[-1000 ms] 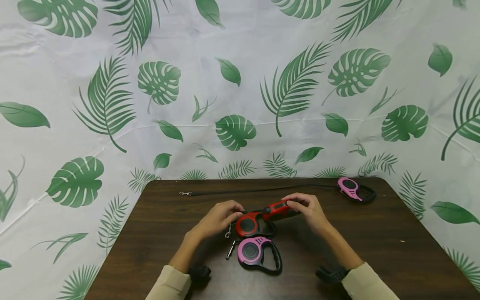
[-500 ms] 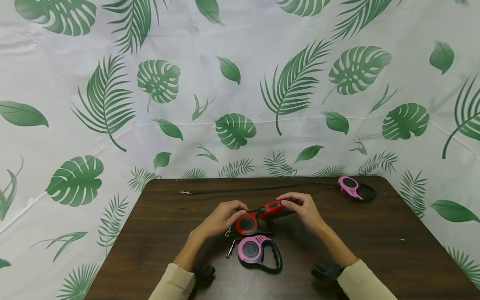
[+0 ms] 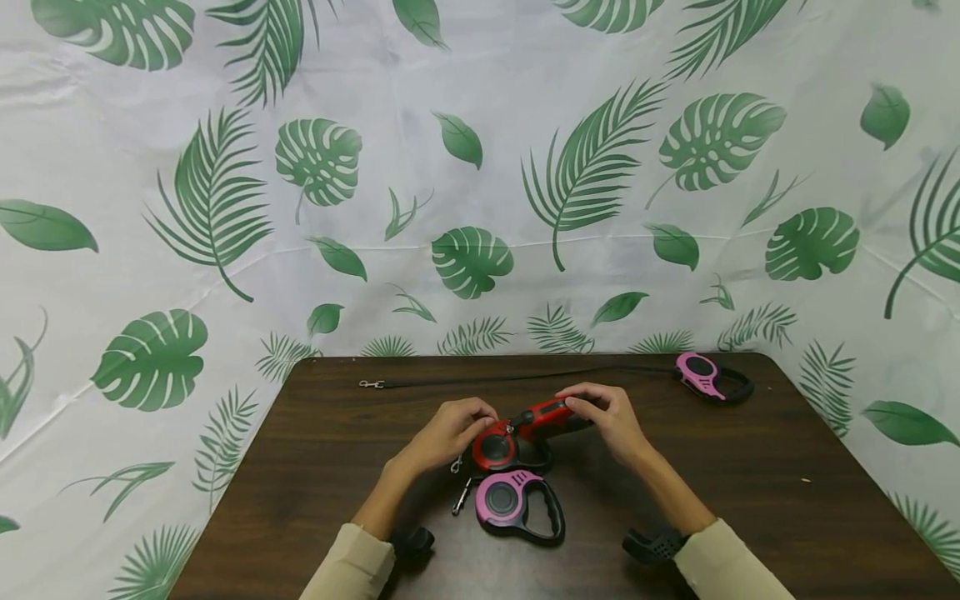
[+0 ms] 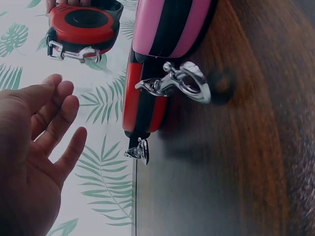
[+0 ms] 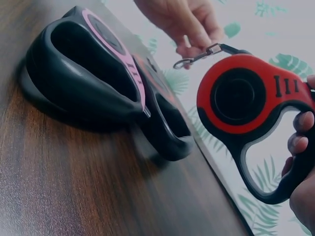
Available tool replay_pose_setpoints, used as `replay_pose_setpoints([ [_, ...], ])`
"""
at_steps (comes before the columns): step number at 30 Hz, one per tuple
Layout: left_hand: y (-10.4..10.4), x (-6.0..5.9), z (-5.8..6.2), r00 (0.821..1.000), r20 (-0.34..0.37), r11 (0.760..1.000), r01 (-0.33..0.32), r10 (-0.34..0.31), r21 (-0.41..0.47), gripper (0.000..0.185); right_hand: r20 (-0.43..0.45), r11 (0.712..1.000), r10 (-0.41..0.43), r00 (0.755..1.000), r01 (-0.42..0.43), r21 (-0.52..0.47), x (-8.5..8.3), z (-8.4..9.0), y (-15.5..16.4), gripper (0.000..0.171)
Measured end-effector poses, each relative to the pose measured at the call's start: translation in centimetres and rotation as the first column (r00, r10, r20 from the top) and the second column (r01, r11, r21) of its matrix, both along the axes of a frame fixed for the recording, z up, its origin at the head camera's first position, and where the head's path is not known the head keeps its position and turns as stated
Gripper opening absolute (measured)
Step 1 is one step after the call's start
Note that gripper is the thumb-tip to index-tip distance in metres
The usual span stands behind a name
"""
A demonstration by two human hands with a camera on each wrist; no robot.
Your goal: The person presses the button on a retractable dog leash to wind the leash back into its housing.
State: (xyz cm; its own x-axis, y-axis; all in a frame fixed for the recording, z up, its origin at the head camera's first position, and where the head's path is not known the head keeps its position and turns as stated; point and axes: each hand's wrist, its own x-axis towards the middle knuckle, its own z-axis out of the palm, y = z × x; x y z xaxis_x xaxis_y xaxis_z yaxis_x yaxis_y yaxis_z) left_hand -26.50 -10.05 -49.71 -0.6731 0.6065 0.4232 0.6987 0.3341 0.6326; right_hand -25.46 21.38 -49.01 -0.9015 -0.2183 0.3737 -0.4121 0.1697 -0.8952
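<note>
My right hand grips the black handle of a red retractable dog leash, held up off the table. Its metal clip lies against the leash casing with the cord drawn in. Just short of that clip is my left hand, its fingers relaxed and bent; the left wrist view shows a gap between fingertips and clip. Below the hands, a second red leash rests on the table, with a pink leash lying in front of it. Both have metal clips toward the left.
Another pink leash lies at the back right of the brown table. Its black cord stretches left along the back to a metal clip. A leaf-print cloth hangs behind the table.
Both hands have shifted slightly, the held red leash moving a little left. My left hand has let go of its cord end, and the clip now sits against the casing.
</note>
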Motion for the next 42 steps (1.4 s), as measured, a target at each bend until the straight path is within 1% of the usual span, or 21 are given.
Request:
replay_pose_setpoints([
  [5, -0.1, -0.1, -0.2, 1.000, -0.011, 1.000, -0.010, 0.010, 0.008, 0.009, 0.012, 1.000, -0.010, 1.000, 0.010, -0.002, 0.0, 0.0, 0.4, 0.019],
  [10, -0.3, 0.0, -0.1, 1.000, -0.009, 1.000, -0.014, 0.014, 0.003, 0.011, 0.025, 1.000, -0.023, 0.999, 0.023, 0.008, 0.1, 0.2, 0.9, 0.018],
  [17, -0.6, 0.2, 0.3, 1.000, 0.006, 1.000, -0.024, 0.024, -0.006, 0.011, 0.023, 0.999, -0.042, 0.999, 0.041, 0.015, 0.1, 0.3, 1.9, 0.019],
  [19, -0.7, 0.3, 0.3, 0.999, 0.014, 0.999, -0.030, 0.030, -0.011, 0.012, 0.022, 0.999, -0.041, 0.999, 0.041, 0.013, 0.1, 0.3, 2.2, 0.019],
  [21, -0.8, 0.3, 0.2, 0.999, 0.008, 0.999, -0.034, 0.034, -0.017, 0.013, 0.018, 0.999, -0.036, 0.999, 0.036, 0.012, 0.1, 0.2, 2.5, 0.020],
  [25, -1.1, 0.3, 0.1, 0.999, 0.013, 0.999, -0.041, 0.041, -0.028, 0.015, 0.024, 0.999, -0.045, 0.999, 0.044, 0.017, 0.1, 0.1, 3.2, 0.021],
  [28, -1.4, 0.4, 0.2, 0.999, 0.026, 0.999, -0.043, 0.043, -0.032, 0.018, 0.029, 0.997, -0.067, 0.997, 0.066, 0.025, 0.1, -0.2, 3.9, 0.020],
  [37, -2.2, 0.3, -0.3, 0.999, 0.015, 0.999, -0.030, 0.031, -0.015, 0.021, 0.006, 0.995, -0.078, 0.997, 0.078, 0.064, -0.3, -1.1, 6.2, 0.020],
  [42, -2.9, 0.3, -0.4, 0.999, 0.026, 0.999, -0.047, 0.048, -0.026, 0.025, -0.023, 0.990, -0.095, 0.995, 0.097, 0.100, -0.5, -1.5, 7.2, 0.019],
])
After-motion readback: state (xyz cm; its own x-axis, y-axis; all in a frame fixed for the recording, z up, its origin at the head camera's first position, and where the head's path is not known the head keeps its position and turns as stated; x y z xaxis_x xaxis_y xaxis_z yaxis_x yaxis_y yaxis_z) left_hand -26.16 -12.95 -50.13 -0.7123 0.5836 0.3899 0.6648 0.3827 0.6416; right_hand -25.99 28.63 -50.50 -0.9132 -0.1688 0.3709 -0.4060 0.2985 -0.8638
